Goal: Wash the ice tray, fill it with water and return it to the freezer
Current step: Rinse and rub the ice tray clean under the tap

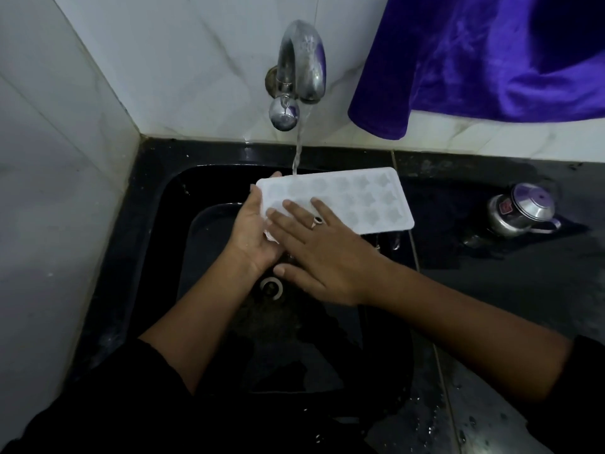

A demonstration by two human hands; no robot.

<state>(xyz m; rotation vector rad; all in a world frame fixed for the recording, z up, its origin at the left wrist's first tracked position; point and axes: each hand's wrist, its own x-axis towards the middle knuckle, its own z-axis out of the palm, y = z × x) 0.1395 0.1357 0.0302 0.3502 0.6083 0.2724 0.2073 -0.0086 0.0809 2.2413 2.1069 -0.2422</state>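
Note:
A white ice tray (360,198) with several star-shaped cells is held level over the black sink (157,224). Water runs from the chrome tap (299,73) and lands on the tray's far edge near its left end. My left hand (252,237) grips the tray's left end, fingers curled round the far corner and palm under it. My right hand (320,253), wearing a ring, lies flat with straight fingers on the tray's near left part.
A small steel kettle-like pot (520,209) stands on the wet black counter (523,283) right of the sink. A purple cloth (484,57) hangs over the white tiled wall at upper right. The drain (271,287) shows below my hands.

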